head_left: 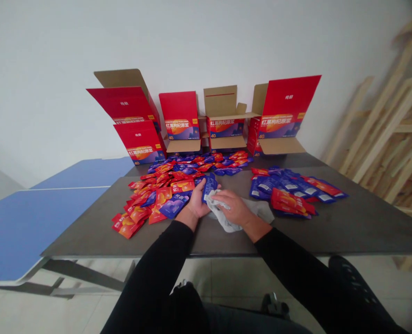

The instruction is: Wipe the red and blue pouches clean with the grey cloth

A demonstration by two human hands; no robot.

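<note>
My left hand [198, 202] is closed around a blue pouch [210, 183] that stands up from the fingers. Close beside it, my right hand [236, 209] grips a light grey cloth [228, 225], with a fold of the cloth against the pouch's lower right side. Part of the cloth trails on the table to the right, beneath the wrist. A spread-out heap of red and blue pouches [164, 195] lies to the left and behind my hands. To the right is a smaller pile of pouches [292, 185], some with their backs up.
Red cartons with raised flaps stand along the wall: one stack at left [141, 139], two in the middle [181, 116], [226, 125] and one at right [282, 113]. The dark table [358, 222] adjoins a blue table-tennis table [77, 185]. Wooden slats [393, 130] lean at right.
</note>
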